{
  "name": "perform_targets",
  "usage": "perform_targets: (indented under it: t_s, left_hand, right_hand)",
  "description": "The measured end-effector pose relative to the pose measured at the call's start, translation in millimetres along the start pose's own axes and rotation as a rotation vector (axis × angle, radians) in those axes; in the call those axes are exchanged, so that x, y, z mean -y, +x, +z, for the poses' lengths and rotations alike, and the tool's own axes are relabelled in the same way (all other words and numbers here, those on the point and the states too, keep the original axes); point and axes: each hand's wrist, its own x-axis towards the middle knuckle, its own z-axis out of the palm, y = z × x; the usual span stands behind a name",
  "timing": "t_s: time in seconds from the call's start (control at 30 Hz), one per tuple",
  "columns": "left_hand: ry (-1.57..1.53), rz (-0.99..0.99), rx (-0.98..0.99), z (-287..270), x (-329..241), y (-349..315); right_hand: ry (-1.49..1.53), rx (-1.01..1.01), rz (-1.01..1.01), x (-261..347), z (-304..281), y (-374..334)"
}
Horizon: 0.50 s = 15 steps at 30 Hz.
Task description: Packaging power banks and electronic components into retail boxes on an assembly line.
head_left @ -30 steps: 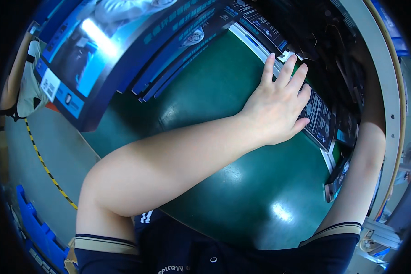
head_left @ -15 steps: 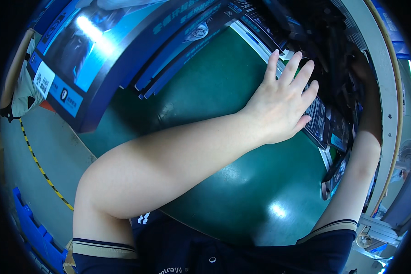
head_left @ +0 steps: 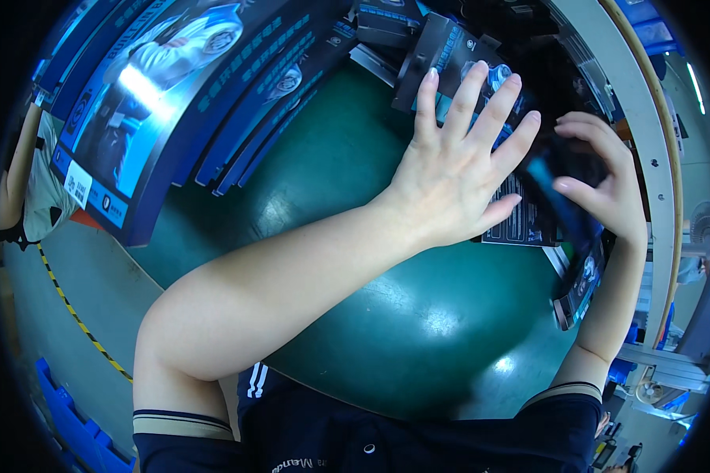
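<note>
My left hand (head_left: 450, 162) is open, its fingers spread over a dark printed box (head_left: 440, 63) with a blue picture on it. Whether the fingertips press on that box I cannot tell. Facing it, my right hand (head_left: 603, 185) curves with thumb and fingers apart, beside a blurred dark item with a light-blue strip (head_left: 546, 180). No firm grip shows there. Below the left hand's fingers lies another dark box (head_left: 521, 223) with fine white print. A slim dark box (head_left: 580, 292) leans near my right wrist.
Large blue printed boxes (head_left: 146, 118) stand in a row at the left on the green tabletop (head_left: 355, 315). A pale rail (head_left: 661, 158) curves along the right side. Another person's arm and light clothing (head_left: 43, 173) show at the far left, above a yellow-black floor stripe (head_left: 75, 307).
My left hand has shifted slightly left. My right hand has come out of the shadowed boxes toward the left hand. A dark printed box now shows tilted under my left fingers.
</note>
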Motion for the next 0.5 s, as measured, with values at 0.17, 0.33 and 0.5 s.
perform_targets:
  t_s: [0.17, 0.33, 0.5]
  left_hand:
    - [0.009, 0.088, -0.014, -0.6, -9.3, 2.5]
    - [0.049, -0.006, 0.055, 0.5, 2.1, -2.8]
    - [0.044, 0.025, 0.041, 1.3, 2.1, -3.3]
  right_hand:
    - [-0.594, -0.25, 0.343, -107.5, -23.6, -0.3]
    - [-0.439, -0.173, 0.445, -242.6, 6.8, 38.1]
    - [-0.158, -0.155, 0.45, -272.7, 11.3, 18.0]
